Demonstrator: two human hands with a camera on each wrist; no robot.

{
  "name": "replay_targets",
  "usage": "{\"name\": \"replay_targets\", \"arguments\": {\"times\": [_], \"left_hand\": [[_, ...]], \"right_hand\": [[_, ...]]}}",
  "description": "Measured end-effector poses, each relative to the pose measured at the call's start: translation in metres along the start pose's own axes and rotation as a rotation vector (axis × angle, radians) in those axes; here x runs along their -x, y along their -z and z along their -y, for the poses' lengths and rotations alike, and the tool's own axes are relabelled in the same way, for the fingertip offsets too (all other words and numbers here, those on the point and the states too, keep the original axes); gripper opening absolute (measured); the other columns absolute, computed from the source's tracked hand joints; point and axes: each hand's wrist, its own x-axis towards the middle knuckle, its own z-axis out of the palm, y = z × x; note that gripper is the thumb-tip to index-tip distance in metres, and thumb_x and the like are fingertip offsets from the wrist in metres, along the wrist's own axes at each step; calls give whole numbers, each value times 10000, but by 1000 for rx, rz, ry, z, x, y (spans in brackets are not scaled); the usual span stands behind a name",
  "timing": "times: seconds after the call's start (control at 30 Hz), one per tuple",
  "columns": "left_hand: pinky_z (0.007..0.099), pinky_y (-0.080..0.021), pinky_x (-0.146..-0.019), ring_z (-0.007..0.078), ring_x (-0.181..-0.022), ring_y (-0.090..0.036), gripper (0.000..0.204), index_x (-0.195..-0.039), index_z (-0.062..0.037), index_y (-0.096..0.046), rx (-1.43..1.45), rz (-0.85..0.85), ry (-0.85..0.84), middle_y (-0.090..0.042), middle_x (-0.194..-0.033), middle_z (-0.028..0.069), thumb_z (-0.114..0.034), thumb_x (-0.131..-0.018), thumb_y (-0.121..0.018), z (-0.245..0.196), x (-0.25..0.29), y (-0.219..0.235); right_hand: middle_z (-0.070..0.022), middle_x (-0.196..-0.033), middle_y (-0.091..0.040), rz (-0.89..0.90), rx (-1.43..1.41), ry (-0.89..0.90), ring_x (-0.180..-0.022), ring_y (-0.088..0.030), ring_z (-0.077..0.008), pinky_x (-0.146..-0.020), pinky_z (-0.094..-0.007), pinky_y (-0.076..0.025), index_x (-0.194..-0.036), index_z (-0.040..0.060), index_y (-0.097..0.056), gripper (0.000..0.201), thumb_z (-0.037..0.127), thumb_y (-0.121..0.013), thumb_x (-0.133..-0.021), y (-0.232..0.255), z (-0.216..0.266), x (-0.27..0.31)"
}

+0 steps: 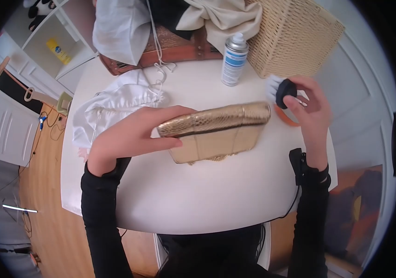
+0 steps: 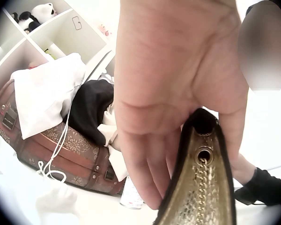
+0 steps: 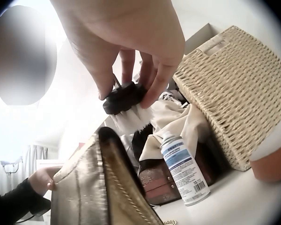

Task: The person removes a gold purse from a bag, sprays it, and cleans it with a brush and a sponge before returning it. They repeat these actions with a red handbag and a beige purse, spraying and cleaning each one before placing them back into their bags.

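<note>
The right hand (image 1: 316, 104) is pinching a black-backed brush (image 1: 286, 93) between thumb and fingertips, the grip narrow around the backing, while the white bristles (image 3: 133, 119) are pointing away from the palm. The left hand (image 1: 130, 134) is gripping one end of a gold clutch (image 1: 216, 141), its thumb and fingers spreading only as wide as the bag's thickness. The clutch is hanging tilted above the white table (image 1: 175, 199), between the two hands, and the brush is hovering near its other end, apart from it.

Beyond the hands, a spray can (image 1: 235, 62) is standing near a woven basket (image 1: 295, 37). Cloth bags are lying over a brown case (image 1: 179, 48), and a white drawstring pouch (image 1: 114, 99) is resting on the table.

The left wrist view is showing a metal eyelet (image 2: 203, 155) and a gold chain (image 2: 202, 187) inside the clutch's end (a detail the head view is hiding). The right wrist view is revealing the can's barcode (image 3: 199, 187), which neither other view is making out.
</note>
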Motion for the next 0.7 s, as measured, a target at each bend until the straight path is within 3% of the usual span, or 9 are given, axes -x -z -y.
{"name": "replay_targets", "arguments": {"times": [0.1, 0.2, 0.3, 0.4, 0.5, 0.7], "left_hand": [[355, -496, -873, 316, -1011, -638, 416, -1189, -35, -614, -134, -171, -213, -672, -1092, 135, 54, -783, -607, 3, -8, -4], [360, -491, -905, 300, -1069, -618, 487, -1087, -14, -654, -382, -509, -247, -652, -1143, 126, 184, -679, -474, -1, -24, -22], [355, -482, -957, 304, -1165, -593, 565, -1022, -7, -667, -425, -654, -286, -636, -1204, 144, 224, -598, -375, 10, -32, -29], [360, -462, -1016, 321, -1251, -560, 566, -951, 0, -688, -434, -667, -408, -631, -1237, 160, 220, -564, -338, 0, -28, -21], [381, -436, -1059, 344, -1296, -530, 553, -912, 3, -702, -247, -680, -431, -625, -1264, 168, 222, -569, -328, 2, -21, -19], [445, -451, -1090, 371, -1278, -532, 465, -840, 30, -699, -40, -649, -462, -615, -1251, 201, 274, -668, -343, 5, -21, -21]], "right_hand": [[-41, -1096, -619, 92, -57, -4, -982, -622, -151, -802, -277, -517, -1070, 30, -661, 306, 31, -773, -786, 1, -9, 0], [-41, -1073, -634, 363, 3, -39, -959, -635, -171, -789, -284, -521, -1043, 52, -678, 311, 26, -779, -750, -8, 1, 5], [-48, -1020, -636, 644, 127, 186, -925, -639, -219, -775, -311, -531, -978, 70, -687, 286, 64, -791, -712, -29, -5, 18], [-50, -1006, -619, 745, 210, 235, -923, -625, -256, -766, -344, -532, -959, 81, -672, 288, 120, -795, -702, -46, -5, 35], [-47, -1005, -602, 736, 188, 340, -940, -620, -260, -752, -362, -530, -950, 92, -654, 274, 166, -788, -723, -57, -6, 47], [-48, -1002, -579, 748, 207, 351, -947, -609, -249, -730, -362, -529, -963, 87, -634, 272, 164, -771, -741, -57, -8, 48]]}}
